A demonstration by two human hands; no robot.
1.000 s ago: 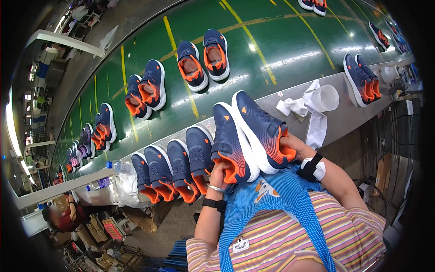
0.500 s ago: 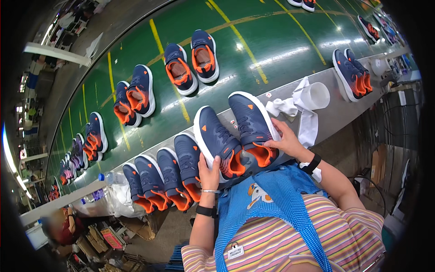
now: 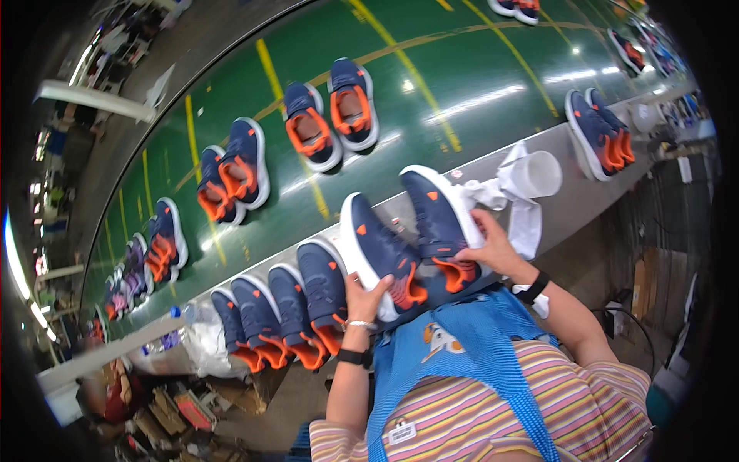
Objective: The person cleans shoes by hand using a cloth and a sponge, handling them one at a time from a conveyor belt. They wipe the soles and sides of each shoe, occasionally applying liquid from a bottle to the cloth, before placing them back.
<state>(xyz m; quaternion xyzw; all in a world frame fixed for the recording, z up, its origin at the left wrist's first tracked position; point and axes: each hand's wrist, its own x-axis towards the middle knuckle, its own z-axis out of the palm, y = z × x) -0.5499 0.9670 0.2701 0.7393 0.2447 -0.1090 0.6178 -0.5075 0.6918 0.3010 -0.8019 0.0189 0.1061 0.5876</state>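
Note:
In front of me are two navy sneakers with orange linings and white soles, toes pointing away. My left hand (image 3: 366,299) is closed on the heel end of the left sneaker (image 3: 382,248), thumb over its side. That shoe leans so that its white sole edge faces left. On the right sneaker (image 3: 437,217), my right hand (image 3: 493,245) grips the outer side near the collar, thumb by the orange opening. The two heels stand slightly apart. Beside my left hand, several matching sneakers (image 3: 321,279) stand in a row along the metal ledge.
A green belt (image 3: 416,115) with yellow lines carries several pairs of sneakers (image 3: 233,173). White cloth strips (image 3: 526,223) and a white roll (image 3: 536,174) lie on the metal ledge (image 3: 566,204) at right, near another pair (image 3: 599,137). A plastic bag (image 3: 202,339) lies at left.
The held sneakers have shifted slightly right and toward me. The left one has turned, and its heel has moved away from the right one. Both hands keep their grip.

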